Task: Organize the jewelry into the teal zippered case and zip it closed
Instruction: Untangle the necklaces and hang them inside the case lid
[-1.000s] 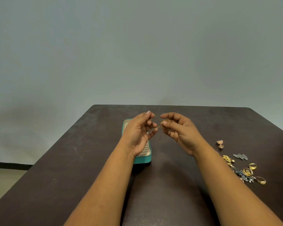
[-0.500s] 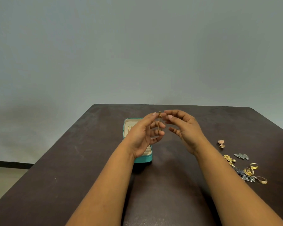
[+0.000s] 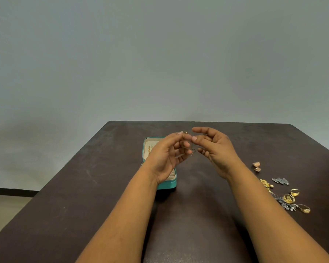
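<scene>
Behind, a plain grey wall; in front, a dark brown table [image 3: 103,196] with faint scratches, seen from above and reaching to the far edge. On the table, left of centre, lay the teal zippered case [image 3: 167,185], lid open, cream lining visible, a gold chain [image 3: 150,149] resting in the far compartment and ribbed ring rolls near the front wall. Half hidden by the left hand [image 3: 165,158], raised above the case, palm turned toward the camera. Thumb and forefinger pinched together at the top on a thin gold chain piece [image 3: 184,134], hanging down between the curled fingers, with a small hook or clasp [image 3: 193,151] showing at its lower end, just beside the fingertips. Opposite, very near, the right hand [image 3: 217,152], also lifted over the table, fingers loosely bent and spread apart, not closed on anything that could be seen; fingertips almost touching those of the left hand. Well apart on the right side of the table, more jewelry in a loose group: a small rose-gold earring pair [image 3: 256,166], a gold brooch-like piece [image 3: 266,185], a silver leaf-shaped piece [image 3: 280,181], three gold rings [image 3: 294,191] and a dark silver cluster [image 3: 287,205]. Both forearms bare.
</scene>
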